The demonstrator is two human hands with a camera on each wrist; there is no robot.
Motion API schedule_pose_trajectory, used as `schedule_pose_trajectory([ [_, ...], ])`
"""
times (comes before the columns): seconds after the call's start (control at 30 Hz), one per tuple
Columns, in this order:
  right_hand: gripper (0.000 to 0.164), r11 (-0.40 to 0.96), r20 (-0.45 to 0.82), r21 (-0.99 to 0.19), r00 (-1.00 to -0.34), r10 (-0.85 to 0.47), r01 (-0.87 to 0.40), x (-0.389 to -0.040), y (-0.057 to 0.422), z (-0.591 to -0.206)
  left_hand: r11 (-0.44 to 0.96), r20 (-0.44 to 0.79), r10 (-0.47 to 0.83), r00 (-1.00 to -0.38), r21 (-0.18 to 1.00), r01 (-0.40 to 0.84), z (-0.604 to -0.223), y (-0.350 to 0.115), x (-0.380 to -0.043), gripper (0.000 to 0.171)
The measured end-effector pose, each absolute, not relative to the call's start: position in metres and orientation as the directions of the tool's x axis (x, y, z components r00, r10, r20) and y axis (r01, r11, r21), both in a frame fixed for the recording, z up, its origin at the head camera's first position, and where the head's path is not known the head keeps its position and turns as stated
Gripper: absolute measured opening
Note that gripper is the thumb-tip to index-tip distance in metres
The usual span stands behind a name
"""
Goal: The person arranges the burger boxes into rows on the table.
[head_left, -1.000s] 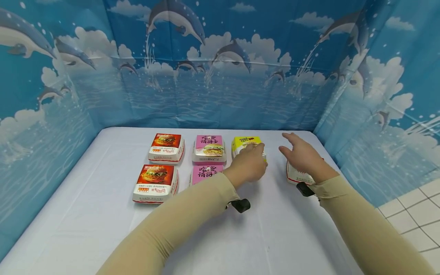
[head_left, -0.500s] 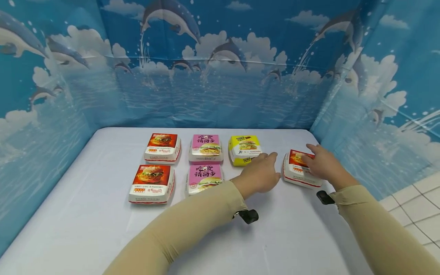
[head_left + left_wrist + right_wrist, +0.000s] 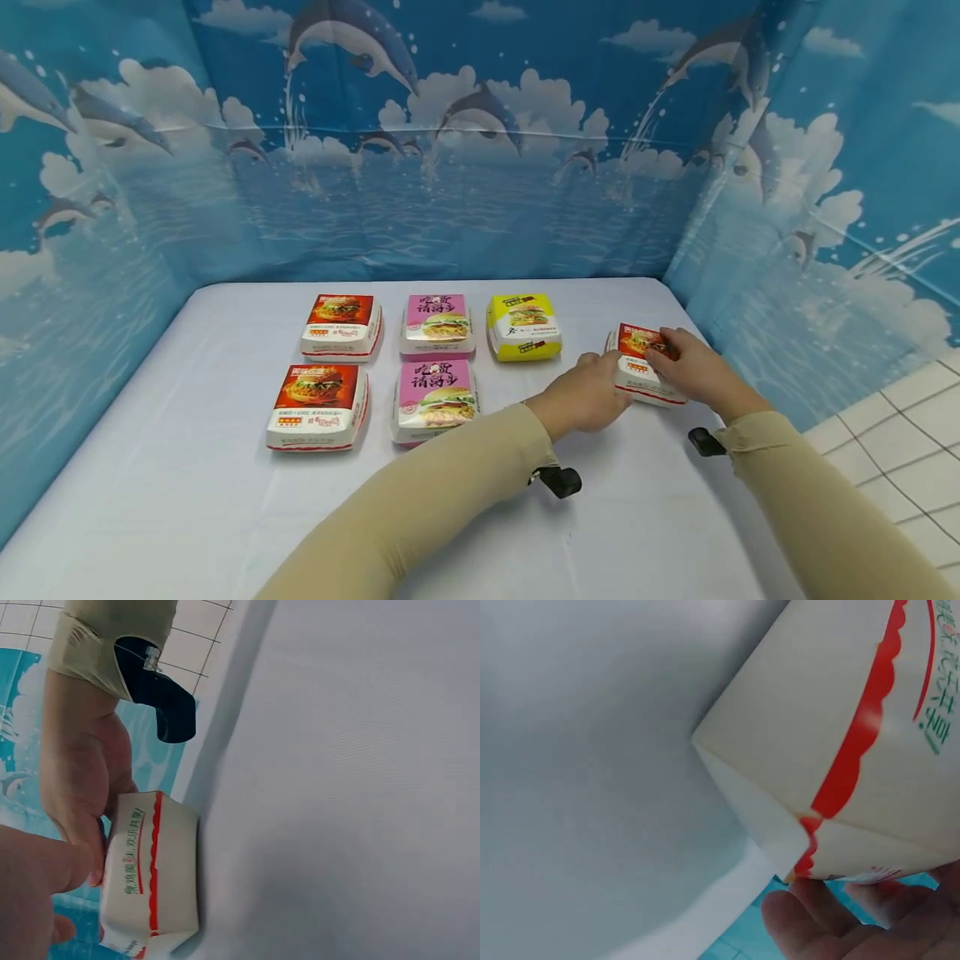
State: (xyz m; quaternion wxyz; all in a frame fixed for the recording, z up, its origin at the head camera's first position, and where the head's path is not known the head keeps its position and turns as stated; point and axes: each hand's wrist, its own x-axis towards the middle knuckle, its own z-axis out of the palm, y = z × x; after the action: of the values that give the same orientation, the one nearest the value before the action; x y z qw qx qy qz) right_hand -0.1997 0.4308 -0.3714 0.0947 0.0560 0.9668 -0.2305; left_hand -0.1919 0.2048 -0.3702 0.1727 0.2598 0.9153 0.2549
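Observation:
A burger box with a red burger print lies on the white table at the right. My right hand grips its right side, the thumb over the lid; loosely bent fingers show past the box's corner in the right wrist view. My left hand is at the left side of this box, its fingertips against or very near the edge. The left wrist view shows the box's front wall, with my left hand beside the lid, fingers extended. Its contact with the box is partly hidden.
Two red-and-white burger boxes stand in a column at the left. Two pink burger boxes form a second column. One yellow burger box sits in the back row. A dolphin-print curtain borders the table's back and sides.
My left hand has left the yellow box and moved right to the red burger box. My right hand has come down onto that box's right side. The view has turned slightly right.

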Motion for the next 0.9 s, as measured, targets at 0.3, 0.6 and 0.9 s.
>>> schedule_pose_trajectory([
  [0.3, 0.097, 0.859, -0.243, -0.47, -0.965, 0.097, 0.204, -0.197, 0.429, -0.375, 0.707, -0.187, 0.605, -0.774, 0.572, 0.415, -0.392, 0.212, -0.199, 0.074],
  [0.6, 0.103, 0.84, -0.279, -0.485, -0.954, 0.112, 0.241, -0.197, 0.43, -0.376, 0.704, -0.203, 0.628, -0.751, 0.561, 0.436, -0.396, 0.212, -0.197, 0.079],
  [0.9, 0.11, 0.795, -0.291, -0.543, -0.949, 0.122, 0.269, -0.192, 0.43, -0.375, 0.678, -0.196, 0.632, -0.75, 0.607, 0.414, -0.396, 0.209, -0.197, 0.08],
])
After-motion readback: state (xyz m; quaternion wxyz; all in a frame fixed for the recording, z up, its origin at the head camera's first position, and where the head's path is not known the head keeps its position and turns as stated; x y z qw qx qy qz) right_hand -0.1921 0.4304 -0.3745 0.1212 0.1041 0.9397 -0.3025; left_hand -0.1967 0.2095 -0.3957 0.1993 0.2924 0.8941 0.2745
